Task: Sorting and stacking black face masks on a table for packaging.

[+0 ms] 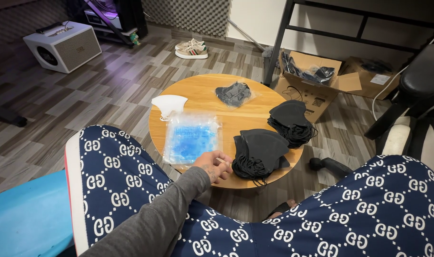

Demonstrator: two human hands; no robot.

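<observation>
Reaching out from its grey sleeve, my left hand [213,165] rests at the near edge of the round wooden table [236,120], fingers loosely curled and touching the near stack of black masks [257,153]; whether it has pinched one I cannot tell. My right hand is out of view. That stack sits at the near right edge, with a second pile of black masks [291,122] toward the right edge and a bagged black mask [233,93] at the far edge. A clear bag of blue masks [192,137] lies just left of my hand, a white mask [169,105] beyond it. I judge I am at the picking-up step; next calls for separating a single mask from the tangled ear loops.
</observation>
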